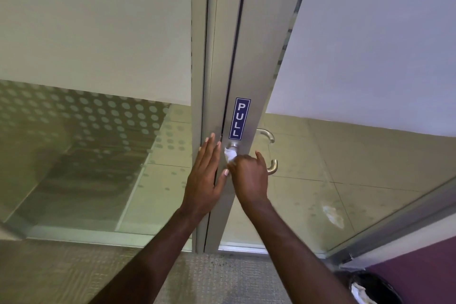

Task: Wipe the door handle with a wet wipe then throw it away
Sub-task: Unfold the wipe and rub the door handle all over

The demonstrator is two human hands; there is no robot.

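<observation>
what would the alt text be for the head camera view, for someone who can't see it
A person's right hand presses a white wet wipe on the metal door handle of a glass door, under a blue PULL sign. The left hand lies flat on the door frame; a bin sits lower right.

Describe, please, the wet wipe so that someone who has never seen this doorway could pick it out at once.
Find the upright metal door frame between the glass panels and follow it down to the blue PULL sign. Just below it, the wet wipe is the small crumpled white wad that the right hand presses on the round handle base. Nothing else on the frame is white and soft; the left hand lies flat and empty beside it.
</observation>
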